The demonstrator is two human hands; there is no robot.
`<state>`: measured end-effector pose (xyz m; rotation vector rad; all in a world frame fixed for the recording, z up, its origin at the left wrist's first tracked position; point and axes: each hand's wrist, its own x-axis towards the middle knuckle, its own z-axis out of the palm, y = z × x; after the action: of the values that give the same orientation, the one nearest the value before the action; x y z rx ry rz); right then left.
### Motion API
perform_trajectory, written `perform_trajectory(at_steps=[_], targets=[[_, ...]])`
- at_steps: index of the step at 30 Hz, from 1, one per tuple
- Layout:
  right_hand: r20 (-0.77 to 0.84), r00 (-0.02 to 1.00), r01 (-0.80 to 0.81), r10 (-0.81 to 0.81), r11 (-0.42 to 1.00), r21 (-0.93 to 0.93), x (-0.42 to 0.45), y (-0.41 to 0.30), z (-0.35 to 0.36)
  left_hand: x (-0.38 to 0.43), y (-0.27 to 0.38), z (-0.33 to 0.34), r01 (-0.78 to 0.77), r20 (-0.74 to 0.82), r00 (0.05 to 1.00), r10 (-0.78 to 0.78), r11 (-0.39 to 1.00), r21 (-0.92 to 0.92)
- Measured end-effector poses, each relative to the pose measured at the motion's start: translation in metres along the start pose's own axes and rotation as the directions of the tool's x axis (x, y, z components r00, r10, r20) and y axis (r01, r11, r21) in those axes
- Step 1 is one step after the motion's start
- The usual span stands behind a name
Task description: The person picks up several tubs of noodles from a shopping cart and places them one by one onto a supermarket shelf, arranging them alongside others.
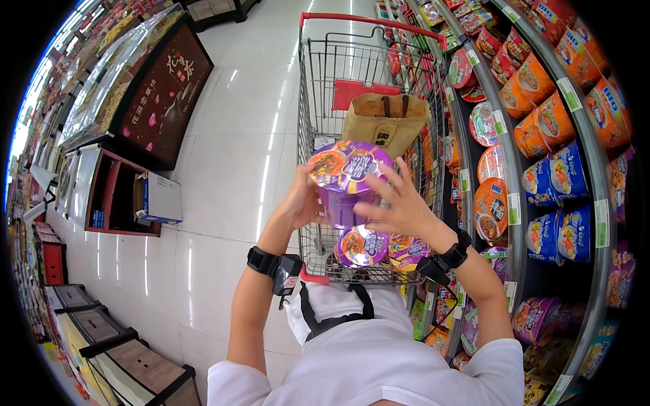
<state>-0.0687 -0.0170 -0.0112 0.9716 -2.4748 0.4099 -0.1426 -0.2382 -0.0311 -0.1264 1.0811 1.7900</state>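
Note:
A purple instant noodle tub (348, 203) with a printed lid is held up over the shopping cart (303, 101). My left hand (303, 200) grips it by the left side, thumb near the lid's rim. Spread and blurred, the fingers of my right hand (401, 203) overlap its right side; whether they touch it is unclear. Below, two similar noodle tubs, one left (361, 246) and one right (408, 249), lie in the near end of the cart. A brown paper bag (388, 122) with dark handles stands behind the held tub.
On my right, a shelf (518, 177) carries orange noodle tubs (546, 122), blue noodle tubs (558, 233) and purple noodle packs (535, 319). A dark display counter (167, 96) and a red-edged box stand (122, 193) are left of the tiled floor (223, 203).

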Motion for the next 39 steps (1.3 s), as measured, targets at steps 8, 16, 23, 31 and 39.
perform_trajectory(at_steps=[8,16,23,31,39], targets=[[0.489,0.503,-0.66,0.713,-0.049,0.749,-0.03,0.052,0.076,0.087,-0.042,-0.021,-0.068,-0.229,0.971,0.071,0.997,0.022],[0.748,0.088,-0.68,0.658,-0.509,0.527,-0.052,0.078,0.166,0.164,-0.113,-0.093,0.003,-0.299,0.952,-0.069,0.977,-0.215],[0.834,0.048,-0.764,0.55,-0.517,0.385,-0.087,0.086,0.237,0.175,-0.135,-0.114,0.106,-0.434,0.88,-0.191,0.971,-0.213],[0.865,-0.013,-0.838,0.502,-0.477,0.264,-0.097,0.087,0.24,0.178,-0.159,-0.13,0.21,-0.42,0.871,-0.255,0.966,-0.152],[0.674,0.259,-0.786,0.692,-0.254,0.563,-0.088,0.097,0.146,0.154,-0.156,-0.137,0.254,-0.59,0.806,-0.052,0.93,0.266]])
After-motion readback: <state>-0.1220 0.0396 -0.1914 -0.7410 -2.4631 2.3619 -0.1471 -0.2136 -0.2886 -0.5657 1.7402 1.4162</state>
